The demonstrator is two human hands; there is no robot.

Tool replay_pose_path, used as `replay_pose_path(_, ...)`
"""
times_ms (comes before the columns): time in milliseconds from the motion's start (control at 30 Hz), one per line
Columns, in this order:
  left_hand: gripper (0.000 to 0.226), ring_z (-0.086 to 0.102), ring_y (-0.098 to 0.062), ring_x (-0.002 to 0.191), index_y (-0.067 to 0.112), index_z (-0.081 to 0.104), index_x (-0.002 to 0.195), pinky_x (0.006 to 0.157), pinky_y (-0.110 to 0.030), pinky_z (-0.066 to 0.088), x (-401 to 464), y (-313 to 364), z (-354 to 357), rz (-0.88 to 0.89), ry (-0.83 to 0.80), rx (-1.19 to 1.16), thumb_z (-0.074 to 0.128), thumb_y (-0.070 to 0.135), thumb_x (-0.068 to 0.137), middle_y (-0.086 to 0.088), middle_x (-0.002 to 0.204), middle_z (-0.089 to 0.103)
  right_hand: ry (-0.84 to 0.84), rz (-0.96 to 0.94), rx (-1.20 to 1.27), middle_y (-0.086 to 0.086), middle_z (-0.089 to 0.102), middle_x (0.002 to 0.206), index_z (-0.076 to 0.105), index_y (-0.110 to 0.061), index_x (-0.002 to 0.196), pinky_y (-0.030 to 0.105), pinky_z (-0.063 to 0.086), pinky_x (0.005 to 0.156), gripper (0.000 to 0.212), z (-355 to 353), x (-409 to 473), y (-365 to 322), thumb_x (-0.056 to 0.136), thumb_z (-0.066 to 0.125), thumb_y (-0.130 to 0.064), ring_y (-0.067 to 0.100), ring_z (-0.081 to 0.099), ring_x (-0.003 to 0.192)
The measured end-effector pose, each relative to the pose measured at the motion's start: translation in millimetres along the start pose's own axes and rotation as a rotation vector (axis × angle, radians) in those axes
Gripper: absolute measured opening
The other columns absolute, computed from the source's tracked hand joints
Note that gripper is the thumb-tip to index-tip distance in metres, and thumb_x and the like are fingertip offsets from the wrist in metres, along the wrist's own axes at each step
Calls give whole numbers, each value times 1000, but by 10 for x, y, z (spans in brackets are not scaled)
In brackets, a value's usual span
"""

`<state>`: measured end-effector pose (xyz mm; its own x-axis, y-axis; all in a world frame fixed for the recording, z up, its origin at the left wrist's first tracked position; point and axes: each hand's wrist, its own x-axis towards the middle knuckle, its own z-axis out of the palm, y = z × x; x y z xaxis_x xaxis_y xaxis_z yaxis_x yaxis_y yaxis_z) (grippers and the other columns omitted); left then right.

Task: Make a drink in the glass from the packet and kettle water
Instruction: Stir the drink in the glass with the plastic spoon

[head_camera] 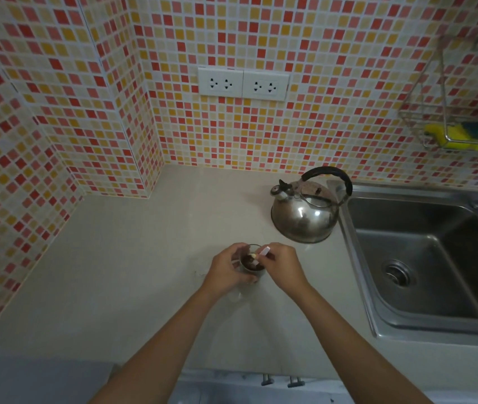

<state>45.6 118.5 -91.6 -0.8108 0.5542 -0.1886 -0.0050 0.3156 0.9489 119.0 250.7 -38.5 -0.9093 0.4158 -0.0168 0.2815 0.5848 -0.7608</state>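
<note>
A small clear glass [251, 265] stands on the pale counter with dark brown powder or liquid inside. My left hand [226, 271] wraps around the glass's left side. My right hand [280, 266] pinches a small white packet [261, 255], tilted over the glass's rim. A shiny steel kettle [304, 212] with a black handle stands behind and to the right of the glass, spout pointing left. Much of the glass is hidden by my fingers.
A steel sink [424, 258] lies to the right of the kettle. A wire rack [453, 123] with a yellow sponge hangs on the tiled wall at upper right. Two double wall sockets [243, 83] sit above the counter [115, 258].
</note>
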Motion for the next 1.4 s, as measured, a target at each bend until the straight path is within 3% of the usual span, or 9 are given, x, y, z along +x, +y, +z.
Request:
replay_pose_path(200, 73, 64, -13, 102, 17, 62, 117, 80, -3, 48, -1, 15, -16, 9, -13, 18, 89, 3, 50, 2, 109, 69, 52, 75, -89, 18, 67, 78, 68, 0, 77, 37, 50, 67, 24, -5, 119, 1, 89, 55, -15, 30, 63, 74)
replay_pose_path(400, 73, 64, -13, 103, 19, 63, 116, 89, -16, 50, 4, 17, -27, 29, -23, 36, 90, 5, 50, 3, 111, 70, 7, 49, -41, 11, 70, 82, 74, -7, 82, 33, 49, 71, 17, 18, 110, -62, 86, 62, -17, 23, 63, 76)
replay_pose_path(567, 77, 63, -17, 107, 16, 61, 120, 98, -28, 50, 12, 18, -30, 24, -22, 52, 90, 7, 49, -1, 115, 69, 31, 117, -44, 15, 67, 70, 69, -2, 72, 32, 45, 62, 24, 10, 100, -9, 88, 58, -15, 26, 62, 67)
replay_pose_path(733, 72, 66, -14, 102, 27, 64, 113, 92, -23, 51, 8, 11, -43, 31, -32, 56, 90, 9, 48, 6, 109, 70, 42, 80, -145, 8, 71, 86, 74, -11, 88, 31, 49, 68, 20, 26, 111, -91, 90, 57, -23, 25, 64, 79)
replay_pose_path(833, 78, 63, -16, 108, 20, 62, 119, 96, -25, 49, 13, 16, -39, 19, -36, 55, 91, 9, 48, 2, 115, 69, 70, 163, -127, 12, 70, 79, 73, -7, 81, 28, 44, 62, 21, 1, 137, -46, 89, 57, -19, 27, 64, 74)
replay_pose_path(967, 75, 63, -17, 109, 23, 61, 119, 98, -31, 50, -1, 46, -42, 11, -49, 54, 90, 11, 51, 2, 116, 68, 28, 115, 15, 13, 72, 79, 75, -7, 82, 32, 50, 66, 14, 57, 101, -98, 84, 65, -16, 25, 66, 73)
replay_pose_path(1100, 77, 62, -18, 112, 18, 60, 121, 94, -21, 47, -1, 56, -44, -5, -46, 62, 90, 7, 50, 0, 117, 67, 72, 115, -87, 10, 70, 79, 73, -9, 81, 30, 48, 65, 17, 0, 123, -31, 87, 60, -17, 25, 64, 74)
replay_pose_path(1267, 79, 63, -20, 109, 19, 60, 122, 100, -38, 51, -4, 73, -54, -7, -51, 79, 90, 9, 50, -2, 118, 68, 36, 111, -43, 12, 72, 78, 74, -8, 80, 33, 51, 66, 18, 84, 85, -100, 87, 62, -19, 25, 66, 72)
replay_pose_path(1400, 78, 63, -19, 109, 20, 61, 120, 100, -36, 51, -8, 97, -54, -8, -50, 94, 90, 13, 49, 0, 117, 68, 73, 120, -139, 15, 69, 81, 72, -4, 82, 34, 49, 69, 25, 40, 116, -103, 91, 54, -18, 29, 64, 77)
